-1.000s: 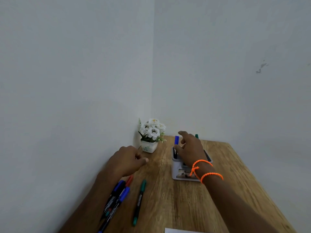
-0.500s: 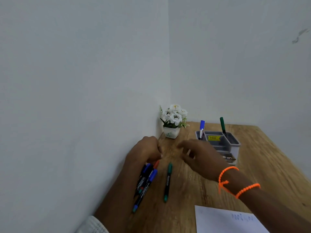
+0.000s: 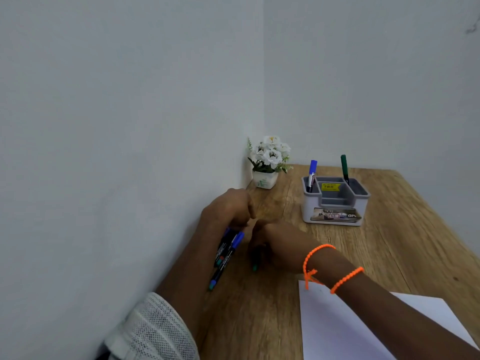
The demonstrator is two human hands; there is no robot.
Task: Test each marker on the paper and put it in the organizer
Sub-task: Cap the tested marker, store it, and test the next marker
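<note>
The green marker point(image 3: 255, 258) lay on the tabletop point(image 3: 389, 245) under the right hand point(image 3: 275, 245), whose fingers curled down onto it, seemingly to lift it for testing. The left hand point(image 3: 228, 210) rested loosely curled, holding nothing, above the remaining markers point(image 3: 227, 252). The paper point(image 3: 337, 328) waited under the right forearm, and the organizer point(image 3: 335, 201) stood beyond both hands.

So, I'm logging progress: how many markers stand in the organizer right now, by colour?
blue marker: 1
green marker: 1
Total standing in the organizer: 2
</note>
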